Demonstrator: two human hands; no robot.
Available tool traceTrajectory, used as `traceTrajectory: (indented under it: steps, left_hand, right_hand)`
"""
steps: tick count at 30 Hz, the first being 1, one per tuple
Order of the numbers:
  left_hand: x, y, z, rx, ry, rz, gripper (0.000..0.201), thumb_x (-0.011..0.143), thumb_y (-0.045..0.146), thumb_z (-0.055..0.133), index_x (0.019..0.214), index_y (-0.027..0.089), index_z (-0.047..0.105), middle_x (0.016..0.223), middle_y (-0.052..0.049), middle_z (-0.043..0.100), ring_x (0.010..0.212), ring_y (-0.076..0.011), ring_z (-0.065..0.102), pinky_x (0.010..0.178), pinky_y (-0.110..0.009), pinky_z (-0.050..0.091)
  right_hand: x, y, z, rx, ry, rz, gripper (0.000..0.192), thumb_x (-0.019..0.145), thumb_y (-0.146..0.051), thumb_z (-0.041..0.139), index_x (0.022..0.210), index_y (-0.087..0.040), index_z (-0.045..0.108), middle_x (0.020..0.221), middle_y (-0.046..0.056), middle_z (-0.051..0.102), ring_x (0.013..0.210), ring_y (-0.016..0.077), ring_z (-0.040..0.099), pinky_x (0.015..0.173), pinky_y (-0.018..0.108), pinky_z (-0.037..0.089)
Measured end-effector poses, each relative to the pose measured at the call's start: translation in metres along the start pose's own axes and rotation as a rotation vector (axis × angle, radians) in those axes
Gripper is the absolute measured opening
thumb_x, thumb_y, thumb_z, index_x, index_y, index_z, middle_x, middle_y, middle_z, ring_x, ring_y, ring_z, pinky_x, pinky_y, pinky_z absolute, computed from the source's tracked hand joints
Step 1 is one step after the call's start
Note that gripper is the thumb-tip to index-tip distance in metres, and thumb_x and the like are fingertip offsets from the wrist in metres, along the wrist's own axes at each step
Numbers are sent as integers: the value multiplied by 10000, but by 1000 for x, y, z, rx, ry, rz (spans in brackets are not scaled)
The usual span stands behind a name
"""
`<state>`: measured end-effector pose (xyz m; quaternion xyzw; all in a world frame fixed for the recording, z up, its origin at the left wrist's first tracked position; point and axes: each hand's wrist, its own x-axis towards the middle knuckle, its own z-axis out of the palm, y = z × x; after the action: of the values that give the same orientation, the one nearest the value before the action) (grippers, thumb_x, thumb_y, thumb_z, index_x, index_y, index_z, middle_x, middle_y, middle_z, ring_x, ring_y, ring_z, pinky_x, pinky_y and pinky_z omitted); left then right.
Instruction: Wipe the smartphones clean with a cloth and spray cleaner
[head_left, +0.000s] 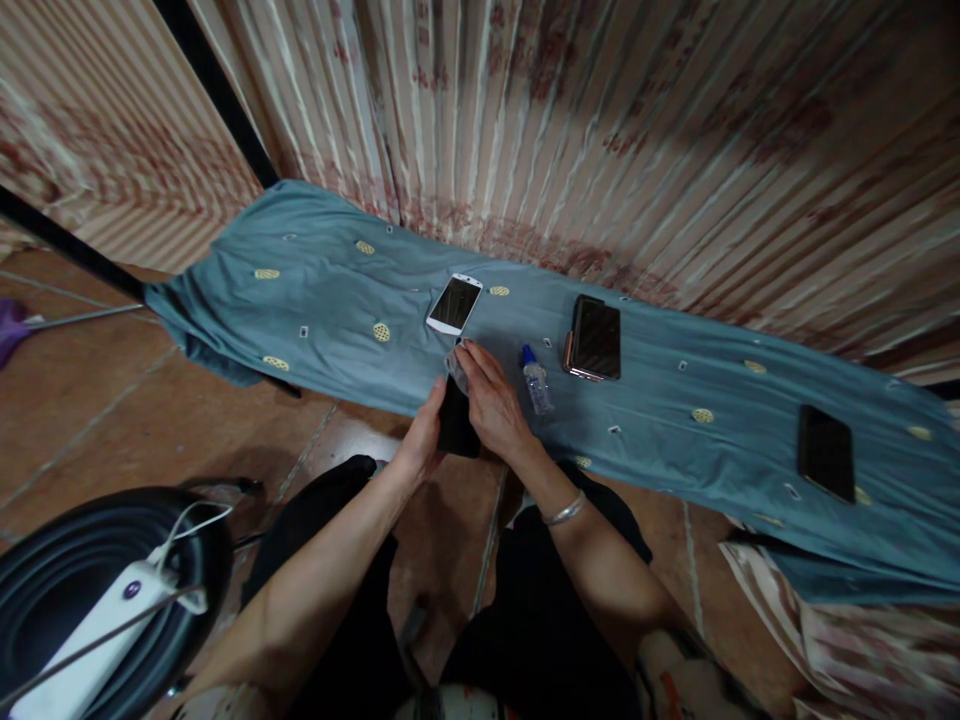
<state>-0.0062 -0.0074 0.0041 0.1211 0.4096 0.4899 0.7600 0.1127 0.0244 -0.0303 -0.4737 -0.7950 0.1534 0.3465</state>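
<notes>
A black smartphone [456, 422] is gripped along its left side by my left hand [424, 432], above the near edge of the cloth. My right hand [491, 400] presses a small grey cloth [456, 366] against the phone's top end, its fingers together. Just beyond my hands lies a white smartphone [455, 304] with a dark screen. To the right of my right hand, a small clear bottle with a blue cap [535, 382] lies on the cloth.
A blue-green patterned cloth [337, 300] covers the long, low surface. Stacked phones [596, 338] and another dark phone [826, 452] lie to the right. Pleated curtains [480, 120] hang behind. A black coiled hose [112, 530] and white power strip [97, 640] are at lower left.
</notes>
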Motion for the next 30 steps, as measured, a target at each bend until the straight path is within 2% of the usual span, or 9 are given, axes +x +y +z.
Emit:
traceTrajectory:
  steps: [5, 9, 11, 16, 22, 26, 30]
  left_hand:
    - [2, 4, 0, -17, 16, -31, 510, 1023, 419, 370, 1450, 201, 545, 1272, -96, 719, 1240, -265, 640, 1109, -405, 458]
    - [1, 6, 3, -10, 27, -40, 537, 1025, 437, 349, 1452, 173, 541, 1256, -110, 726, 1219, -278, 653, 1096, -405, 471]
    - [0, 6, 4, -7, 28, -41, 551, 1032, 438, 314, 1457, 165, 534, 1257, -117, 724, 1204, -284, 662, 1088, -411, 480]
    - [-1, 7, 5, -3, 22, -34, 580, 1033, 467, 274, 1461, 167, 526, 1265, -129, 717, 1190, -292, 670, 1064, -430, 504]
    - [1, 12, 3, -3, 35, -16, 602, 1030, 485, 266, 1477, 161, 504, 1256, -142, 719, 1138, -290, 697, 1053, -439, 509]
    - [3, 13, 2, 2, 64, -9, 595, 1032, 475, 257, 1458, 162, 531, 1203, -122, 744, 1118, -284, 706, 1030, -415, 525]
    - [4, 14, 1, -11, 79, 13, 603, 1030, 492, 265, 1432, 146, 550, 1189, -129, 747, 1112, -274, 708, 1023, -410, 529]
  right_hand:
    - [-2, 5, 6, -17, 46, 44, 577, 938, -87, 314, 1494, -169, 442, 1529, 112, 488, 1468, 201, 390, 1245, 449, 331]
    - [-2, 6, 5, -6, 33, 63, 543, 949, -111, 311, 1470, -114, 465, 1522, 162, 489, 1463, 232, 398, 1239, 478, 334]
    - [-2, 6, 3, 2, 20, 39, 530, 958, -124, 307, 1461, -92, 472, 1527, 179, 478, 1467, 239, 392, 1240, 477, 331]
    - [-3, 1, 2, 27, -16, -51, 553, 946, -106, 333, 1484, -155, 452, 1553, 127, 460, 1486, 210, 361, 1242, 465, 330]
    - [-7, -8, 4, 37, -37, -128, 546, 953, -101, 326, 1480, -143, 461, 1535, 136, 482, 1482, 199, 368, 1236, 440, 350]
    - [-9, -11, 3, 47, -54, -132, 552, 967, -112, 329, 1501, -192, 441, 1531, 110, 493, 1476, 203, 380, 1228, 458, 366]
    - [-11, -15, 4, 45, -66, -150, 532, 982, -119, 309, 1490, -173, 457, 1516, 122, 507, 1471, 202, 389, 1226, 447, 375]
